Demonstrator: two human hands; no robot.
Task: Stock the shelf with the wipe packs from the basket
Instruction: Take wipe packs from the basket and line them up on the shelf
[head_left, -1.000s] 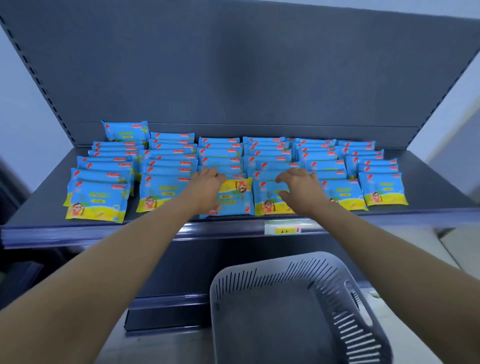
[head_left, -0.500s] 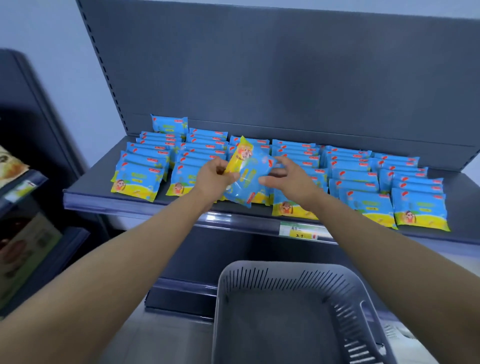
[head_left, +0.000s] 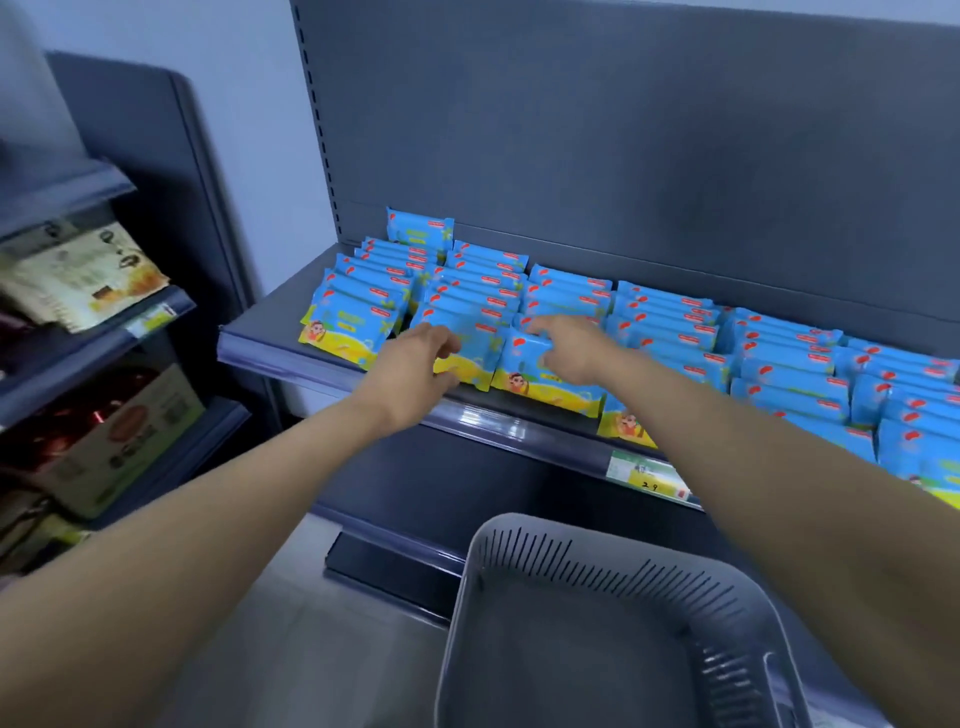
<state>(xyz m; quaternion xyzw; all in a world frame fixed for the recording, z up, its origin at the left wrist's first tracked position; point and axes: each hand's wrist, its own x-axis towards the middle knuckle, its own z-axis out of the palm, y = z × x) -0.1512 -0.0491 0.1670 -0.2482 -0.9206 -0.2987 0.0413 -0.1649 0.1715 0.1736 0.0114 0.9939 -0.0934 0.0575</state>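
Note:
Several rows of blue and yellow wipe packs (head_left: 670, 332) lie on the grey shelf (head_left: 270, 325). My left hand (head_left: 410, 364) grips the left edge of a front pack (head_left: 475, 353), fingers above and thumb below. My right hand (head_left: 569, 348) touches the top of the neighbouring front pack (head_left: 545, 395), its index finger stretched left. The grey slotted basket (head_left: 519, 535) stands below the shelf, and I see no packs inside it.
A price label (head_left: 644, 475) sits on the shelf's front rail. A second shelf unit (head_left: 171, 312) on the left holds snack bags (head_left: 83, 275) and a cardboard box (head_left: 124, 436). A lower shelf ledge (head_left: 384, 571) juts out beside the basket.
The pack my left hand held up has come down onto the shelf front, left of where it was picked. Both hands moved left with it. The view swung left.

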